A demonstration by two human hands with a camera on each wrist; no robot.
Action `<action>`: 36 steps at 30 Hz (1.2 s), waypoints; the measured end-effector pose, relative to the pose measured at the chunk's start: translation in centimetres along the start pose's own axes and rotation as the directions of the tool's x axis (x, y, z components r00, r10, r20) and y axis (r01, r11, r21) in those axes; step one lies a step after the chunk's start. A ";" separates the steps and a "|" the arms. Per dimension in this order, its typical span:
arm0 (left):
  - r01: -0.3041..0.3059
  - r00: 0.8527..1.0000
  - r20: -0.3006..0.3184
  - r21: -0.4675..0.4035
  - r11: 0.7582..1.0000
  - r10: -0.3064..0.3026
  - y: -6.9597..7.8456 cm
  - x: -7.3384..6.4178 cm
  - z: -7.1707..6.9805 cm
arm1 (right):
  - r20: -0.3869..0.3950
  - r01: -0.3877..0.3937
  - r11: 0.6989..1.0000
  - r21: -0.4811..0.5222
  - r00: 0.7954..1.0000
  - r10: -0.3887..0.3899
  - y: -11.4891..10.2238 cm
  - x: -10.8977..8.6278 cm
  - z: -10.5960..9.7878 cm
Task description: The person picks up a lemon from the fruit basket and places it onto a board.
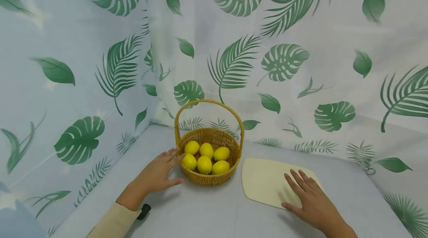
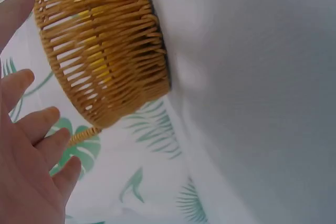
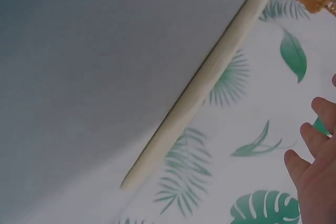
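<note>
A woven basket point(image 1: 208, 180) with a tall arched handle stands on the table, holding several yellow lemons point(image 1: 204, 165). Beside its left rim is my left hand point(image 1: 159, 171), its fingers spread; the left wrist view shows the fingers apart from the wicker wall point(image 2: 121, 61). Whether a fingertip touches the rim is hard to tell from the head view. To the right of the basket lies a cream-coloured flat board point(image 1: 262, 180) with rounded corners. Over its right part hovers my right hand point(image 1: 309, 202), palm down, fingers extended and holding nothing.
A pale cloth covers the table point(image 1: 214, 212). Leaf-printed curtains point(image 1: 240, 81) rise behind it and along the left side. A black strap point(image 1: 144, 212) sits by my left wrist, below the cream sleeve point(image 1: 115, 223).
</note>
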State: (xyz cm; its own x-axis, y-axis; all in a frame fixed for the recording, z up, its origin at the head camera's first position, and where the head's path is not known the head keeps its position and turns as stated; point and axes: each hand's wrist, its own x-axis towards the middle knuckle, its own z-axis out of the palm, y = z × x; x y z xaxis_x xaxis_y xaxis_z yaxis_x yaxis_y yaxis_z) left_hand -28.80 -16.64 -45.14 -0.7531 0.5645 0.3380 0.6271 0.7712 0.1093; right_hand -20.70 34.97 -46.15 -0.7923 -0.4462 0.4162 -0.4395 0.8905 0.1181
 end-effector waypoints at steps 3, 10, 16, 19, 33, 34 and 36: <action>0.050 0.999 0.009 -0.064 0.997 -0.050 -0.2 0.2 0.1 | -0.021 -0.016 0.999 0.046 1.000 0.017 -1.1 1.1 0.2; 0.250 0.968 0.068 -0.284 0.926 -0.240 -0.9 1.2 0.7 | -0.065 0.022 0.992 0.121 0.998 -0.014 -3.6 5.2 0.8; 0.345 0.938 0.146 -0.498 0.795 -0.316 -1.9 2.1 1.9 | -0.070 0.058 0.982 0.177 0.996 -0.046 -5.7 8.2 1.3; 0.348 0.934 0.140 -0.567 0.747 -0.328 -2.1 2.4 2.7 | -0.059 0.072 0.974 0.214 0.996 -0.061 -6.5 9.4 1.5; 0.249 0.896 0.133 -0.941 0.231 -0.423 -2.2 2.1 5.9 | -0.001 0.040 0.942 0.334 0.999 -0.042 -9.7 13.9 2.6; 0.243 0.891 0.127 -0.944 0.222 -0.437 -2.0 2.0 6.0 | 0.002 0.039 0.938 0.345 0.999 -0.043 -9.9 14.2 2.7; 0.242 0.881 0.133 -0.951 0.192 -0.454 -1.4 1.8 5.4 | 0.008 0.041 0.932 0.361 0.999 -0.047 -10.2 14.7 3.0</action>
State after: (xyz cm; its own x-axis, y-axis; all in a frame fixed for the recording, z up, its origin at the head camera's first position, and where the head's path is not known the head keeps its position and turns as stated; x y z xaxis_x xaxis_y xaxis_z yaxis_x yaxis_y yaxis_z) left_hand -32.09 -15.16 -49.78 -0.9746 0.1863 0.1243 0.1274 0.0049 0.9918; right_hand -29.15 19.06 -43.96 -0.7741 -0.4885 0.4027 -0.5948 0.7790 -0.1983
